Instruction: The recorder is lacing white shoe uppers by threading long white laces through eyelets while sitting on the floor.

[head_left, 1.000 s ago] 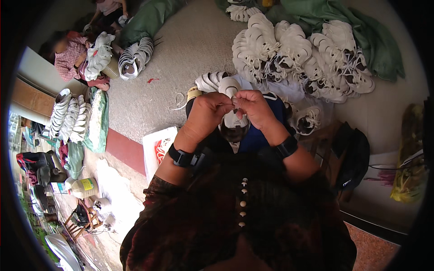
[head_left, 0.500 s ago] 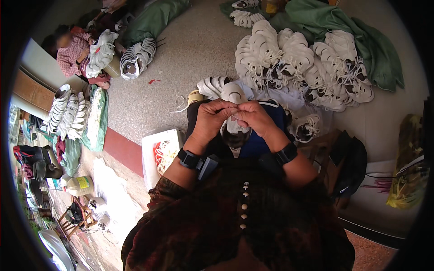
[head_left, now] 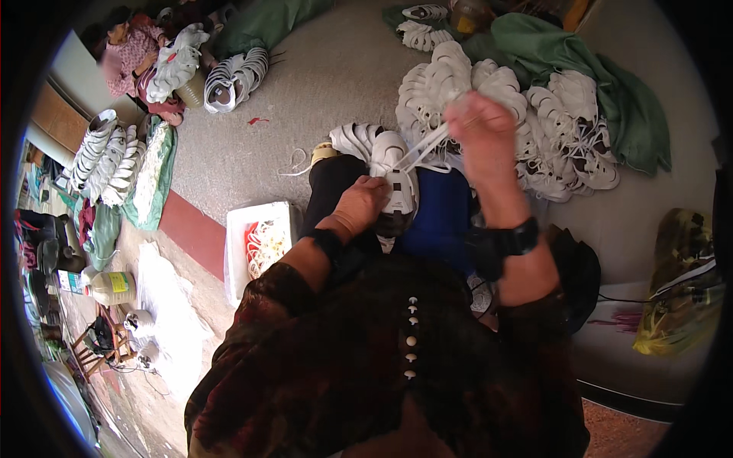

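White shoe (head_left: 399, 195) touches the left fingers (head_left: 376, 184), on their right.

Grey speckled floor (head_left: 305, 84) with a red band (head_left: 195, 233)
A small red scrap (head_left: 258, 120) and a curved row of nested white shoes (head_left: 235, 80) lie ahead-left of the left hand (head_left: 365, 202); a heap of laced white shoes (head_left: 569, 95), beyond the right hand (head_left: 481, 122).
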### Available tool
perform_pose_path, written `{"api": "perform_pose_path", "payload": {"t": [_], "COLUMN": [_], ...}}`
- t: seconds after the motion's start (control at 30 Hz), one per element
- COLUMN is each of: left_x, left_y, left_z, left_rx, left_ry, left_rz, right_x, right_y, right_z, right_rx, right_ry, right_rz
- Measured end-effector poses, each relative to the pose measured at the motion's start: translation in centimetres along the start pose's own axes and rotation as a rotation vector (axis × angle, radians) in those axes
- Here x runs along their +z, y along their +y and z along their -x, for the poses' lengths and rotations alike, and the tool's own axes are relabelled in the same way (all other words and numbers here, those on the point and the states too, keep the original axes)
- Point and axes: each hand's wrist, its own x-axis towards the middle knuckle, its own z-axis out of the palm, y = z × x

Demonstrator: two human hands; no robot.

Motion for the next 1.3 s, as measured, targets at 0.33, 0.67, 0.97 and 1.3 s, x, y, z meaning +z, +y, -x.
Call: {"api": "perform_pose_path", "payload": {"t": [0.33,0.67,0.97,1.3], "left_x": [0.4,5.6,4.4,3.6], "left_y": [-0.6,-7.6,-5.9,-4.3], "left_z": [-0.4,-2.9,-6.1,-4.1], "left_rx": [-0.184,-0.555,-0.89,-0.889], "left_ry": [0.032,-0.186,-0.348,-0.023], "left_rz": [0.223,-0.041,0.276,0.624], "right_x": [0.3,5.2,-1.5,-5.1], "right_y": [-17.8,-16.0,2.5,21.0], "right_z": [-1.2,-1.8,1.3,7.2], "right_rx": [-0.491,-0.227,0.299,0.49], "right_ry": [0.058,-0.881,-0.578,0.068], "right_rz": [-0.058,0.123,0.316,0.472]}}
